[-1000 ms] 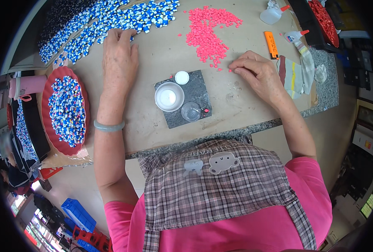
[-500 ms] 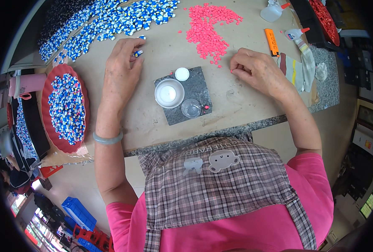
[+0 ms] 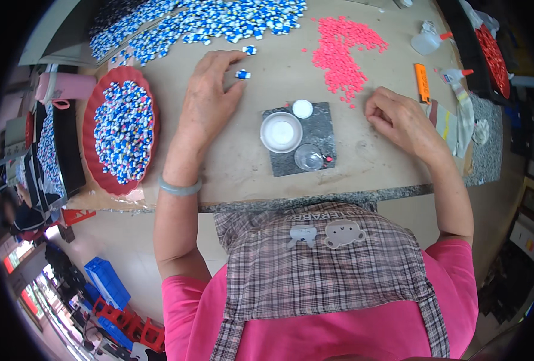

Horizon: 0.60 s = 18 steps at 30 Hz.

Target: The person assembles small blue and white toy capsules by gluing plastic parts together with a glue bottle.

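My left hand [image 3: 210, 93] is over the table with thumb and forefinger spread apart. In the gap by its fingertips is a small blue-and-white piece [image 3: 243, 74], and another lies just beyond the forefinger. Closed, with its fingers curled together, my right hand [image 3: 404, 120] rests right of the pink pieces [image 3: 339, 54]; anything in its fingertips is too small to make out. Between the hands, a dark stone slab [image 3: 324, 129] carries a white round dish [image 3: 263, 132], a white cap [image 3: 302, 109] and a small clear cup [image 3: 308, 157].
Many blue-and-white pieces [image 3: 219, 21] spread along the far left. A red scalloped bowl [image 3: 89, 129] full of similar pieces stands left. At right are an orange box cutter [image 3: 422, 83], glue bottles [image 3: 424, 43], a cloth [image 3: 462, 126] and a tray of red pieces [image 3: 494, 57].
The whole view has shifted, so the table things appear further right. My left thumb and forefinger have spread wider around the blue-and-white piece. My right hand stays curled.
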### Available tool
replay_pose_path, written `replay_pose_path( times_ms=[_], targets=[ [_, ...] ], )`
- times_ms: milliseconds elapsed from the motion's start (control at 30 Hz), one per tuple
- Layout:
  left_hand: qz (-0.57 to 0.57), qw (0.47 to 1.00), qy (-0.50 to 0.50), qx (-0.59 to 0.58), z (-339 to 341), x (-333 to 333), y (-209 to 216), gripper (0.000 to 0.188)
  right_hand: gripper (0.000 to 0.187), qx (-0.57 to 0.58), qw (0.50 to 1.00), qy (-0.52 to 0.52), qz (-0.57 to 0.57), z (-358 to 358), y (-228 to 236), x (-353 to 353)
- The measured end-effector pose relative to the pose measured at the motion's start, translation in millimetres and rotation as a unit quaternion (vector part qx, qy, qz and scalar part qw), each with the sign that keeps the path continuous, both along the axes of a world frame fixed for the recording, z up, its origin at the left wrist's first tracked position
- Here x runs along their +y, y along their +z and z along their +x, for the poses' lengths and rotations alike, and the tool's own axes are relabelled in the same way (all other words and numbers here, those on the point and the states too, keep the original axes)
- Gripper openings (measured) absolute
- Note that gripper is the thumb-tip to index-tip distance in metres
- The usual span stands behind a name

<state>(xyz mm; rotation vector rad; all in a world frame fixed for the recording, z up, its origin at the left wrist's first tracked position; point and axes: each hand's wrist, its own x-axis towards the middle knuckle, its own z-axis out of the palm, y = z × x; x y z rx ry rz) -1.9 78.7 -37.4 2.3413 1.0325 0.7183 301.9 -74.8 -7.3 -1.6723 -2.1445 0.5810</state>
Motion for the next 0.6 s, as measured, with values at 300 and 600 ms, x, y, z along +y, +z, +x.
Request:
replay_pose_path(
  times_ms=[300,600],
  targets=[
    [0.010,0.999,-0.027,-0.025,2,0,-9,0.024,0.012,0.063,0.996,-0.045,-0.044,-7,1,-7],
    [0.038,0.999,-0.013,-0.011,6,-1,-3,0.018,0.008,0.414,0.889,-0.075,-0.180,-28,-10,-5]
  ],
)
